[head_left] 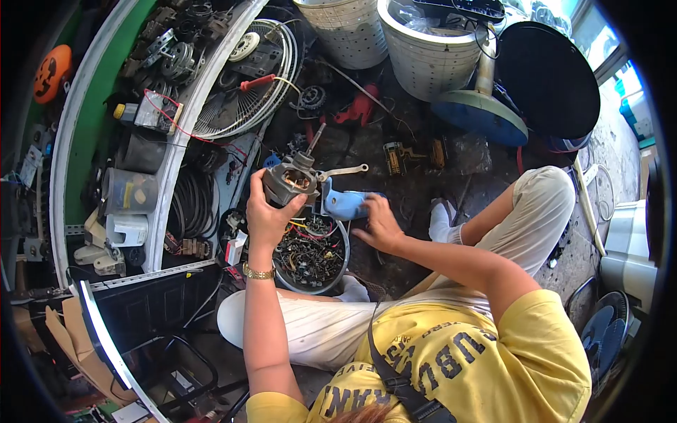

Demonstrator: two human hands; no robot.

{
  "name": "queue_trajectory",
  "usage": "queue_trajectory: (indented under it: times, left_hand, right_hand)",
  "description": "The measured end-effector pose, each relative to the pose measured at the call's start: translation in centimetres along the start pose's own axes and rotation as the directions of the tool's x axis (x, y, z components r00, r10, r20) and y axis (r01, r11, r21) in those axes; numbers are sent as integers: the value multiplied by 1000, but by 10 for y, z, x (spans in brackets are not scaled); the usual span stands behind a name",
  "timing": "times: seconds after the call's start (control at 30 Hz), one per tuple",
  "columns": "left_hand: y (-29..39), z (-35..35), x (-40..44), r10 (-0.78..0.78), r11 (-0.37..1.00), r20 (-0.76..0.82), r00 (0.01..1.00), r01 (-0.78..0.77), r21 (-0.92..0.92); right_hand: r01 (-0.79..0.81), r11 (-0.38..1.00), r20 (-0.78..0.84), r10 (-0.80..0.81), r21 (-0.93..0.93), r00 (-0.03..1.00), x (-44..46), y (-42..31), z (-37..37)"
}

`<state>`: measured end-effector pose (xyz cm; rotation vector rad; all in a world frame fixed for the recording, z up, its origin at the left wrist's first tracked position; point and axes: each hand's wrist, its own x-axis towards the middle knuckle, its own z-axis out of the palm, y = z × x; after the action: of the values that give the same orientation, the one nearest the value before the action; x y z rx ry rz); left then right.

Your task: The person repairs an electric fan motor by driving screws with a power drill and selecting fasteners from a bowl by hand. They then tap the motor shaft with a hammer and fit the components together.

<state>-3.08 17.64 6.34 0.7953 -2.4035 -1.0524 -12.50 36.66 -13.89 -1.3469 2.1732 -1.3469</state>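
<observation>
My left hand (265, 218) is closed around a grey metal fan motor (288, 185), with copper windings showing and its shaft (316, 141) pointing up and away. A metal crank-like arm (345, 170) sticks out on the motor's right. Beside the motor is a blue plastic housing (345, 205), which seems joined to it, though the join is hard to see. My right hand (381, 227) has its fingers closed on the right end of this housing. Just below both sits a round bowl (345, 262) with many screws and small metal parts (307, 255).
Shelves of parts (159, 233) and fan grilles (285, 84) line the left. A yellow-black power drill (402, 156) and a red tool (360, 104) lie ahead. Perforated white tubs (423, 63), a fan base (486, 116) and a large black disc (550, 81) are beyond.
</observation>
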Motion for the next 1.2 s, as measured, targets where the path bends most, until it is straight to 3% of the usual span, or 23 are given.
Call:
queue_trajectory:
  times: [0.07,0.13,0.2,0.3,0.33,0.4,0.47,0.53,0.6,0.67,0.77,0.87,0.97,1.0,1.07,1.1,1.17,1.2]
  left_hand:
    - [-3,0,-5,12,999,-37,999,-10,33]
    - [-4,-1,-10,-1,1000,-28,1000,1,23]
    - [-3,-2,-14,24,999,-11,1000,-23,27]
    - [-5,0,-23,16,1000,-16,1000,-15,13]
    - [-5,-2,-23,30,1000,-33,999,-29,11]
    - [-8,-6,-27,-1,1000,-19,1000,1,-13]
    - [-12,-7,-28,7,996,-6,1000,-8,-84]
    - [-10,-10,-29,8,997,-3,1000,-8,-71]
    - [-6,-8,-30,7,998,2,1000,-6,-62]
    - [-1,-7,-28,18,998,12,1000,-18,-64]
    - [-3,-6,-27,26,998,17,1000,-26,-50]
    - [-4,-6,-26,16,997,27,1000,-14,-72]
    - [-10,-9,-26,19,996,27,999,-16,-88]
    - [-11,-10,-27,15,996,29,999,-12,-85]
    - [-11,-11,-27,24,990,45,999,-18,-139]
    - [-11,-13,-28,31,992,49,998,-25,-121]
    - [-15,-13,-29,53,991,48,997,-46,-129]
    - [-16,-12,-30,71,988,40,997,-64,-140]
  right_hand:
    - [-137,968,394,212,-209,894,-33,25,-13]
    - [-154,839,578,480,-521,660,-66,40,-8]
    - [-60,834,710,502,-548,494,-84,62,10]
    - [-182,888,756,455,-422,471,-88,86,37]
    - [-182,890,754,451,-417,478,-76,79,26]
    - [-279,940,761,327,-198,561,-54,68,-10]
    - [-422,904,655,357,-63,666,-31,69,-38]
    - [-700,689,621,468,189,629,6,60,-77]
    - [-523,772,228,470,361,853,25,63,-86]
    - [-481,533,194,505,696,841,59,32,-109]
    - [-389,429,223,388,815,894,86,-12,-124]
    - [-490,379,395,303,785,867,81,-47,-127]
    - [-671,27,667,92,741,739,56,-75,-140]
    - [-687,-10,686,-49,727,726,50,-71,-144]
    - [-594,70,593,33,802,804,42,-72,-134]
    - [-591,65,590,34,804,807,42,-70,-127]
    - [-556,176,512,243,812,824,48,-67,-115]
    - [-553,172,508,245,815,826,54,-69,-114]
